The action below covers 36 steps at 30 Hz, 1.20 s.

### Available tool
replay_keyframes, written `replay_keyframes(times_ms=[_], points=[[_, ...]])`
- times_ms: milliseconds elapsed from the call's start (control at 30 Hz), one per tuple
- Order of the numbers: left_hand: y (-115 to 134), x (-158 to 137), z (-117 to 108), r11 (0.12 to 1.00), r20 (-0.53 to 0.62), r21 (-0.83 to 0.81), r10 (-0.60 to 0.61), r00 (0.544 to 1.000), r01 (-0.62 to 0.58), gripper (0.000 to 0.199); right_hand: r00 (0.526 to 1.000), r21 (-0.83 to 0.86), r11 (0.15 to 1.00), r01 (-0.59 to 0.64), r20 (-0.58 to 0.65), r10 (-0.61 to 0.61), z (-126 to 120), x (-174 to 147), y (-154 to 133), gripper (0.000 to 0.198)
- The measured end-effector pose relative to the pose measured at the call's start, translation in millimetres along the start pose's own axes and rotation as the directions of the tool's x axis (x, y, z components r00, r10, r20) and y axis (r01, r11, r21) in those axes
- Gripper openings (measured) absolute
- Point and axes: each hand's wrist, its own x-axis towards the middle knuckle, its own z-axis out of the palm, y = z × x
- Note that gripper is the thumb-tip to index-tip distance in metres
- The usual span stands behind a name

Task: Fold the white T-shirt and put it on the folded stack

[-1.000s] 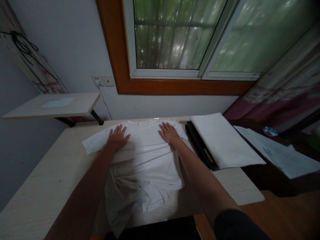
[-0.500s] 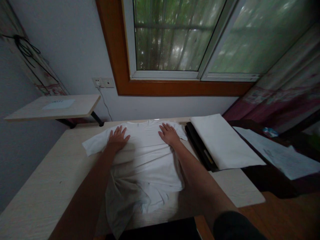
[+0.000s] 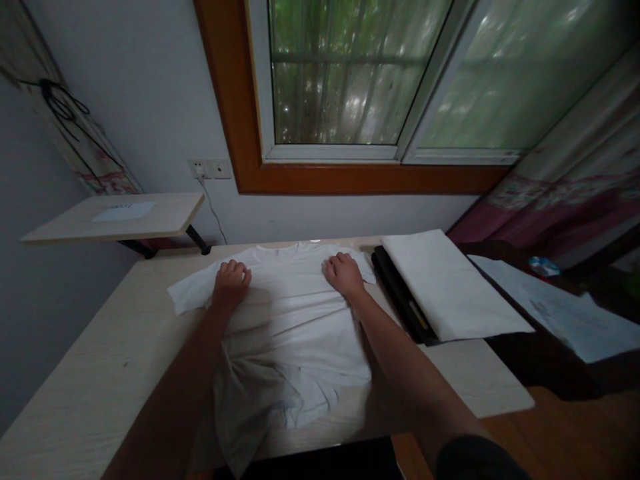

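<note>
A white short-sleeved T-shirt (image 3: 300, 320) lies spread on the pale wooden table, neckline towards the window. Its lower left part is bunched and folded in shadow, and the hem hangs over the near edge. My left hand (image 3: 233, 283) rests at the shirt's left shoulder, fingers curled in on the cloth. At the right shoulder, my right hand (image 3: 344, 272) is likewise curled down on the fabric. The fingertips of both hands are partly hidden, and shallow creases run across the shirt between them.
To the right, a white sheet (image 3: 450, 287) covers a black object (image 3: 403, 293). Another pale sheet (image 3: 575, 307) lies beyond it. A raised shelf (image 3: 120, 220) stands at the back left, near a wall socket (image 3: 209, 169) with a cable. The table (image 3: 100, 360) ends close to me.
The fingers of both hands, spread flat on the shirt before, have curled inward on the cloth. The hands have stayed near the shoulders, and the view has shifted slightly.
</note>
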Motion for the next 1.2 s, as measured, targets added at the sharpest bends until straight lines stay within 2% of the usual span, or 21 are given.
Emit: replay_keyframes(times_ms=[200,333,467,633,733,900,1100,1200], points=[[-4.4,-19.3,-7.7,0.998,0.023,-0.023,0.053,0.998,-0.053,0.029,0.997,0.043,0.997,0.067,0.046,-0.069,-3.3,-18.7,6.0,0.024],[-8.9,-39.7,-16.8,0.988,0.06,-0.107,0.117,0.991,-0.11,0.034,0.994,0.145,0.984,0.104,0.031,-0.109,-9.6,-40.4,13.8,0.027],[-7.0,-68.0,-34.3,0.97,0.052,-0.158,0.198,0.979,-0.187,0.035,0.986,0.26,0.954,0.148,0.031,-0.161,-27.0,-69.7,16.7,0.031],[-0.4,-106.9,-55.3,0.972,0.139,-0.145,0.204,0.969,-0.183,0.029,0.981,0.241,0.959,0.148,0.085,-0.173,-53.5,-108.5,11.9,0.028],[0.3,-119.5,-59.9,0.979,0.15,-0.134,0.174,0.973,-0.154,0.03,0.973,0.221,0.963,0.156,0.131,-0.188,-59.3,-121.4,10.0,0.031],[-3.8,-113.4,-52.6,0.991,0.104,-0.106,0.096,0.99,-0.085,0.039,0.98,0.183,0.974,0.135,0.122,-0.159,-52.6,-114.2,8.0,0.04],[-10.0,-80.7,-33.9,0.996,0.112,-0.048,0.077,0.991,-0.072,0.054,0.985,0.104,0.987,0.124,0.109,-0.136,-34.1,-79.7,4.7,0.044],[-12.4,-61.5,-25.4,1.0,0.159,-0.013,0.02,0.987,-0.018,0.058,0.987,0.052,0.991,0.121,0.105,-0.126,-23.8,-63.8,2.8,0.046]])
